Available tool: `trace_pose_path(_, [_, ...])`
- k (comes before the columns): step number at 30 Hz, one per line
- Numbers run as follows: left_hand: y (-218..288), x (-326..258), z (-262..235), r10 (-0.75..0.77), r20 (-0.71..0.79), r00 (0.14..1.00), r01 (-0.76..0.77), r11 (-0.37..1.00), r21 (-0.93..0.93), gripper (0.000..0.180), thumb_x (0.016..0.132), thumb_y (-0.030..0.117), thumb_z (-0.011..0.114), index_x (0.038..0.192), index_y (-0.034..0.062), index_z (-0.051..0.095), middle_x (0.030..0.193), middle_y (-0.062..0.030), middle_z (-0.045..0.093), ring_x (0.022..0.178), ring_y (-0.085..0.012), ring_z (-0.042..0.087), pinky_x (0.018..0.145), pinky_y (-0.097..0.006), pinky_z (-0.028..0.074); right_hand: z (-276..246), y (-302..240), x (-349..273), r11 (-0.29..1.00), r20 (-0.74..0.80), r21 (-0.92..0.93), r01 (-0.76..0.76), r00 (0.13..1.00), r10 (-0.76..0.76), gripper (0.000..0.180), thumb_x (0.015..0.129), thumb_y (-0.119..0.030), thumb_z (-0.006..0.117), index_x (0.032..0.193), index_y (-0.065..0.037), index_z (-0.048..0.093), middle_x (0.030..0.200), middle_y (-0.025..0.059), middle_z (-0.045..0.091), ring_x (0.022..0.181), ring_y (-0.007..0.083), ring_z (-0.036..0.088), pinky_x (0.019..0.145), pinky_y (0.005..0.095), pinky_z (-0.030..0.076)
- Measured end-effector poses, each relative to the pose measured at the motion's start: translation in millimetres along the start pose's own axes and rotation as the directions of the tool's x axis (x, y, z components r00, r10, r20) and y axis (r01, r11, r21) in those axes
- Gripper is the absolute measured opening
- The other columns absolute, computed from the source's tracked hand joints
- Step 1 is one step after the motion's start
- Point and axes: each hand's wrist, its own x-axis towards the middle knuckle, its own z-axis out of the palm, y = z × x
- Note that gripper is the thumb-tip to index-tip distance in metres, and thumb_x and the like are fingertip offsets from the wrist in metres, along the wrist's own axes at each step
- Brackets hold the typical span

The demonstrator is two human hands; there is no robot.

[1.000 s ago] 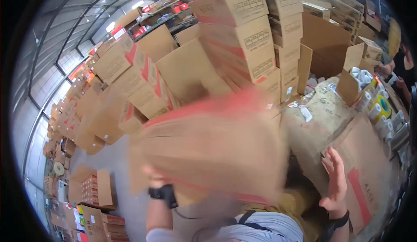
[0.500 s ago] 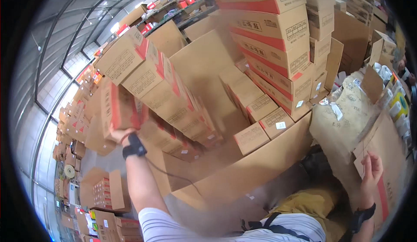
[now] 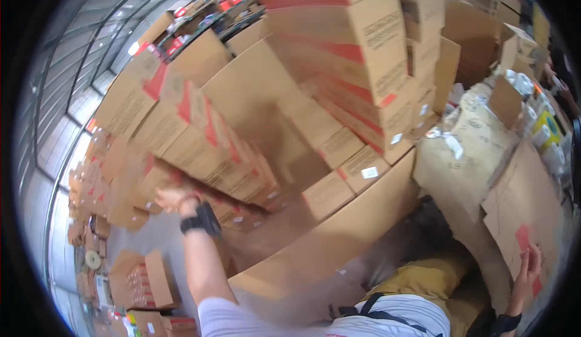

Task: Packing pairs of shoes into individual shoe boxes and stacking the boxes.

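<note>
My left hand (image 3: 177, 200) is stretched out to the left, beside a tan carton (image 3: 155, 181) at the near end of a low row. Motion smears its fingers, so whether they grip the carton is unclear. Just beyond leans a tall stack of cartons with red bands (image 3: 192, 155), inside a large open cardboard box (image 3: 339, 234). My right hand (image 3: 530, 262) hangs at the far right in front of a flat cardboard sheet (image 3: 514, 198). Its fingers are loosely stretched and a little apart, and nothing shows in them.
Another high carton stack (image 3: 378, 52) rises at the right inside the big box, with lower cartons (image 3: 330, 193) before it. A wrinkled tan sack (image 3: 466, 137) and white and yellow rolls (image 3: 548, 134) lie right. An open carton (image 3: 158, 276) stands on the floor at lower left.
The red-banded carton that my left hand held up is no longer raised there. That hand has dropped slightly. My right hand has moved lower and a little right, and the whole view has shifted.
</note>
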Motion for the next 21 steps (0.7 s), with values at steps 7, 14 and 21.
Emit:
trace_pose_path(7, [47.5,-371.4,-171.4,0.565,0.706,-0.426,0.386,0.82,-0.423,0.036,0.088,0.012,0.059,0.122,0.0024,0.052,0.122,-0.0102,0.052,0.112,-0.0177,0.051,0.095,-0.03,0.042,-93.4,72.1,-50.9,0.711,-0.252,-0.699,-0.076,0.957,-0.146,0.043,0.078,-0.011,0.068,0.119,-0.006,0.058,0.127,0.0133,0.048,0.118,0.0312,0.047,0.103,0.0394,0.034])
trace_pose_path(14, [17.6,-603.6,-224.8,0.364,0.393,-0.844,0.102,0.829,-0.55,0.065,0.085,0.028,0.064,0.139,0.0016,0.038,0.141,-0.0271,0.036,0.133,-0.0362,0.033,0.108,-0.04,0.03,-61.4,61.6,-76.1,0.511,-0.353,-0.793,-0.332,0.934,0.059,0.103,0.051,-0.041,0.087,0.138,-0.008,0.042,0.148,0.0269,0.022,0.135,0.0415,0.026,0.11,0.0461,0.026])
trace_pose_path(21, [-22.0,-631.3,-224.6,0.343,0.431,-0.834,0.168,0.904,-0.394,0.052,0.092,0.013,0.052,0.139,-0.0032,0.036,0.144,-0.0205,0.038,0.134,-0.0271,0.035,0.108,-0.034,0.031,-81.4,53.7,-84.7,0.685,-0.555,-0.576,-0.447,0.828,0.073,0.073,0.059,-0.037,0.083,0.121,-0.008,0.059,0.133,0.0264,0.046,0.12,0.04,0.047,0.098,0.0481,0.039])
